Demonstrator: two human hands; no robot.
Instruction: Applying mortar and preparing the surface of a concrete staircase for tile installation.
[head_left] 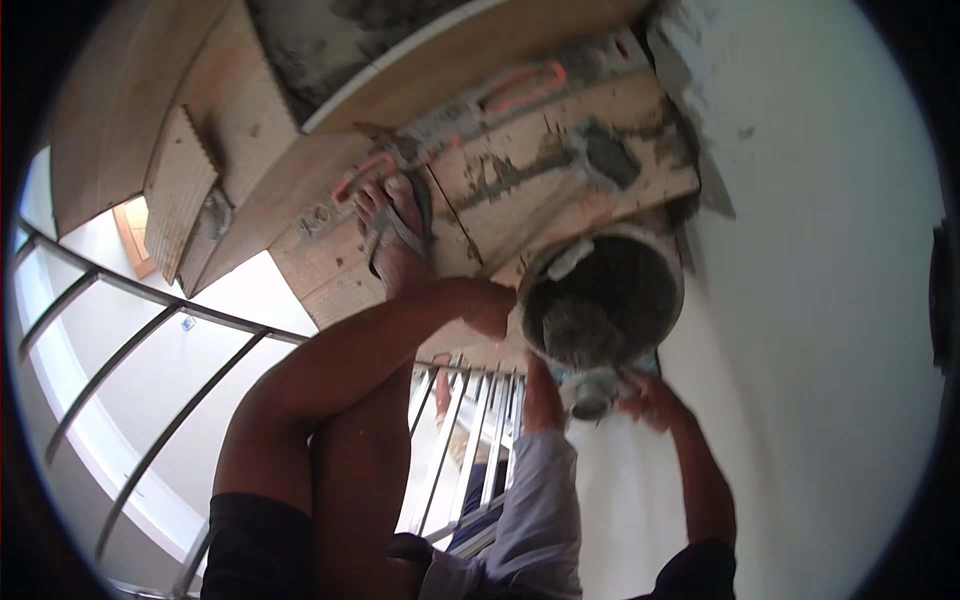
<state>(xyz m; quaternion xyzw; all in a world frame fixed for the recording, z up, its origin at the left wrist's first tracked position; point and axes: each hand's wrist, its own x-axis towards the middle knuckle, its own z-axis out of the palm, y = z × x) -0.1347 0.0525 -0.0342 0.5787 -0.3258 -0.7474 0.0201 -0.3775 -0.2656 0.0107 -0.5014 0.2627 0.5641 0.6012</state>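
My left hand (488, 307) is closed at the left side of a round bucket (668, 300), its fingertips partly hidden against it. Grey lumpy mix (578, 335) lies inside the bucket. Below the bucket, my right hand (648, 403) is closed at a small grey cylindrical object (590, 398); exactly what it is I cannot make out. The bucket sits at the edge of cement-smeared wooden steps (440, 205). My sandaled foot (398, 220) rests on a step, beside red marks.
A notched board (180, 200) leans at upper left. Metal railings (150, 330) curve along the left and below. A white wall (820, 300) fills the right. Another person's legs (465, 460) show behind the lower railing.
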